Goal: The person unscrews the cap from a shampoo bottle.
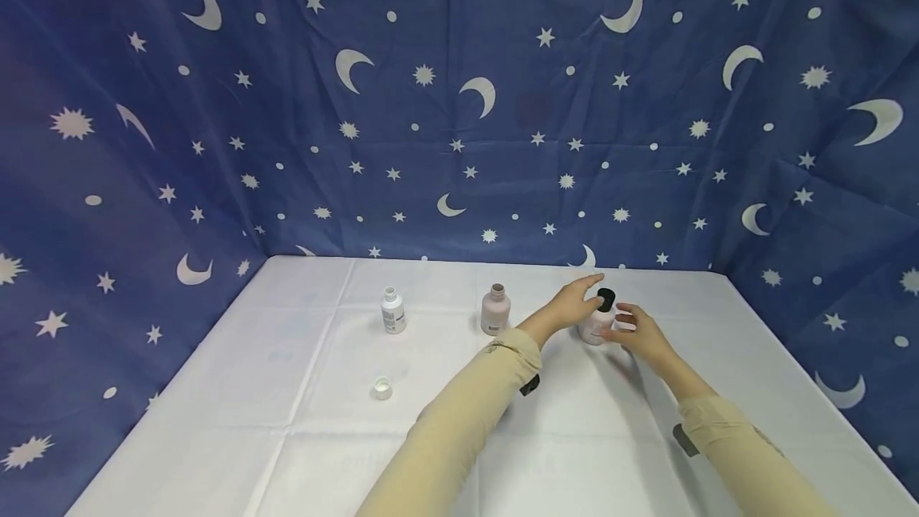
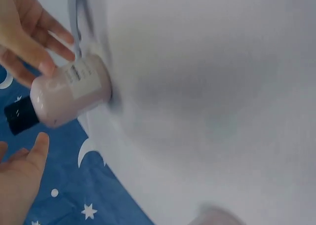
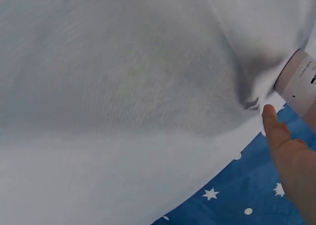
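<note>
**A:** Where did the pink bottle [image 1: 597,325] stand, and which way did it point?

**B:** Between the two hands, upright on the white bench [image 1: 301,421], long axis vertical, black cap [image 1: 606,298] on top.

**A:** Were the hands gripping it?

**B:** The left hand [image 1: 570,303] hovered relaxed beside the cap, fingers straight. The right hand [image 1: 639,333] lay against the bottle's side with loose fingers; a true grip could not be confirmed.

**A:** What room was around?

**B:** Left of the left hand stood an uncapped pink bottle [image 1: 495,309], farther left a white bottle [image 1: 392,310] and a loose white cap [image 1: 383,388]. Bare bench lay nearer the person; the far edge was just behind the hands.

Three bottles: a white bottle [image 1: 392,311], an open pink bottle [image 1: 494,309], a black-capped pink bottle [image 1: 597,319]; one loose white cap [image 1: 383,388].
</note>
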The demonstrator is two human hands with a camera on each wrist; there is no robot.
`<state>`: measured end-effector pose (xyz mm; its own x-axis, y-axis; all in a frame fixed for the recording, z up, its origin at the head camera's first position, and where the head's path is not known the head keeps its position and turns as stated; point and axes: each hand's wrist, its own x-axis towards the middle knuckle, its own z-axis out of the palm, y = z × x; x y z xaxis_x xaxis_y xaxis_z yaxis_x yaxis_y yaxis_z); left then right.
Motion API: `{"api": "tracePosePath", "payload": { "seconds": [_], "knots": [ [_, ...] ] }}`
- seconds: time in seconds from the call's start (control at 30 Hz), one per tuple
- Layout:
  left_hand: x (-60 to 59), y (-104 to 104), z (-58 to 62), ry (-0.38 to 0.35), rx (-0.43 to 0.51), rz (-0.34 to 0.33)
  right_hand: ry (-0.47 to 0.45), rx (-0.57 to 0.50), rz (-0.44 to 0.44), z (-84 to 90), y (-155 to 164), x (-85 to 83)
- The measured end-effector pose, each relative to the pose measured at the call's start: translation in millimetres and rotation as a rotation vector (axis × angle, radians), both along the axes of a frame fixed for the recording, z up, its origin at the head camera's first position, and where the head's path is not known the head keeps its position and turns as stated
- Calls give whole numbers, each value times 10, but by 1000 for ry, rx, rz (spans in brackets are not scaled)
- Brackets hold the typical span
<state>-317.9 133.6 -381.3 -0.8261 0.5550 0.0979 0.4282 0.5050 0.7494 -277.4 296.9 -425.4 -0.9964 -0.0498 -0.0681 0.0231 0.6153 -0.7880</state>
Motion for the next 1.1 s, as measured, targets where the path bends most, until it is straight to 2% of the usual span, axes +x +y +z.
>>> {"api": "tracePosePath", "payload": {
  "seconds": [0.07,0.1,0.2,0.3,0.33,0.37,0.4,0.43,0.47,0.53,0.6,0.67,0.73,0.8,0.93,1.1],
  "knots": [
    [11,33,-37,-45,5,-20,0,-8,13,-14,2,-32],
    [-22,66,-103,-62,12,-25,-3,-9,20,-20,-4,-45],
    [-300,205,-486,-30,27,-33,17,15,32,-17,-58,-84],
    [-749,419,-1013,90,44,-21,43,44,14,-15,-114,-114],
    [-836,464,-1102,91,41,-11,51,57,-1,-16,-128,-119],
    [-867,486,-1122,65,44,-1,61,73,-16,-20,-139,-123],
    [-905,500,-1171,93,59,-6,69,85,-33,-24,-150,-123],
    [-888,479,-1167,95,78,-17,74,94,-49,-29,-159,-122],
    [-801,437,-1070,54,87,-20,80,102,-64,-37,-167,-116],
    [-550,311,-789,-27,104,-28,96,113,-88,-52,-177,-108],
    [-319,191,-551,-38,128,-44,120,114,-103,-59,-189,-96],
    [-95,105,-292,-91,110,-20,141,109,-108,-72,-196,-88],
    [-3,60,-204,-65,100,-12,162,106,-107,-80,-208,-83],
    [40,29,-168,-50,81,-8,177,106,-101,-82,-219,-81],
    [75,-47,-133,-51,80,-39,182,107,-95,-77,-244,-66],
    [85,-117,-108,-90,140,-97,190,95,-100,-45,-272,-15]
  ]
}}
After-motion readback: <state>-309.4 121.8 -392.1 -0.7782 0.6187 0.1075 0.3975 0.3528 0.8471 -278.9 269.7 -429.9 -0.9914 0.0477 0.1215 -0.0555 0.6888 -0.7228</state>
